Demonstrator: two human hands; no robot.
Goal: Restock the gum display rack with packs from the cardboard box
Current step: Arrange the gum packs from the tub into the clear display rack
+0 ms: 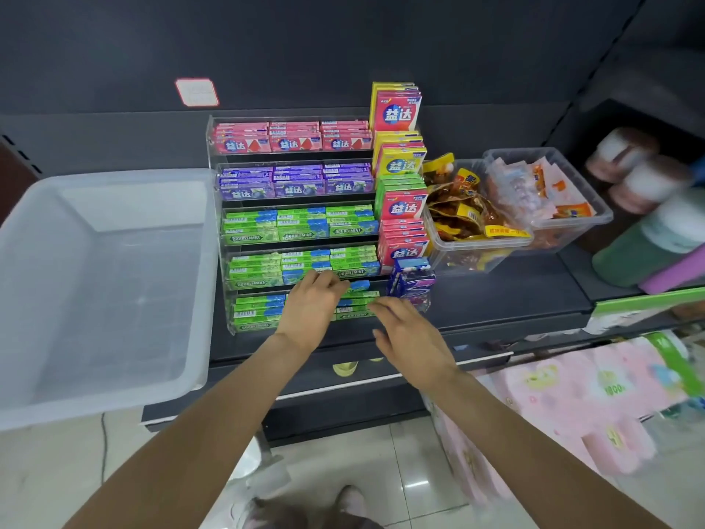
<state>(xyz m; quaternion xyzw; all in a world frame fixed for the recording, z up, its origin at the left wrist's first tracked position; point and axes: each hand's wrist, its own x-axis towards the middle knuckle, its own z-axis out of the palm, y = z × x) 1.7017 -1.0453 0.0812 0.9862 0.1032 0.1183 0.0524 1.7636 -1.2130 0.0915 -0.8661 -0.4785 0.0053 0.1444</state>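
The gum display rack [297, 223], a clear stepped stand, sat on the dark shelf [496, 295] with its tiers leaning back so each row's labels faced me: pink packs on top, purple under them, then three tiers of green Doublemint. Left of it a big translucent plastic bin [103, 284] overhung the shelf edge, close enough to reach; I could not see any cardboard box, and the bin looked bare inside. Right of the rack stood two clear tubs of snack sachets [507, 208], and a column of upright pink and yellow packs [400, 173] lined the rack's right side.

The bottom tier was where I worked. My left hand [311, 307] had its grip curled down over the green packs [354, 301] in the middle of that tier, fingertips on the pack fronts, which I judged was to press them flush against the lip; whether it pinched a single pack I could not tell. My right hand [410, 330] hovered just beside the tier's right end, fingers loose and slightly spread, holding nothing, placed as if to steady or square the row. A small blue-purple box [410, 282] stood just past the rack's right corner.
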